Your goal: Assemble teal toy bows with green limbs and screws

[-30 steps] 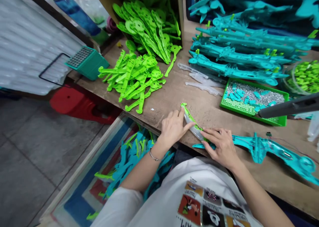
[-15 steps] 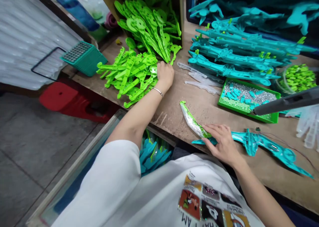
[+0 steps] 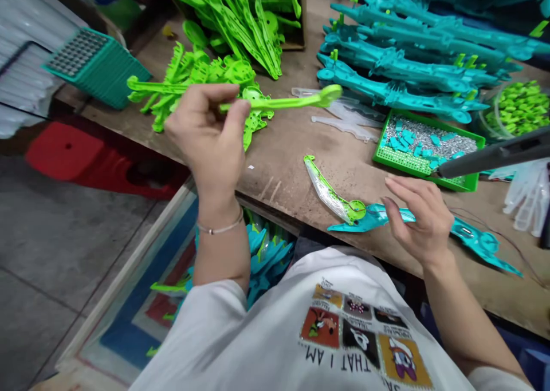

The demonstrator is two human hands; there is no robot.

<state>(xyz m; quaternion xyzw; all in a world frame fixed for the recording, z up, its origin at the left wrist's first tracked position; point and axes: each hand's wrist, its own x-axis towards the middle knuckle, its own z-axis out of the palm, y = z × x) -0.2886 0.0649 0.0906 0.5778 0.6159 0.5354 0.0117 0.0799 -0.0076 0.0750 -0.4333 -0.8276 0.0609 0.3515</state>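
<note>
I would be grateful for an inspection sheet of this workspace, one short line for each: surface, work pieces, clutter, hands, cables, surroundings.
Surface: brown tabletop, with dark specks and pale scuffs.
Work pieces: long green piece, held; curved green piece with clear insert, at the left end of the teal piece.
Clutter: green pile, teal stack, clear strips, green tray of small parts.
Hands: left hand pinches the long green piece; right hand open over the teal piece, nothing seen in it.
Cables: thin wires near the teal piece's right end.
Surroundings: red object left of the table, possibly a stool.
</note>
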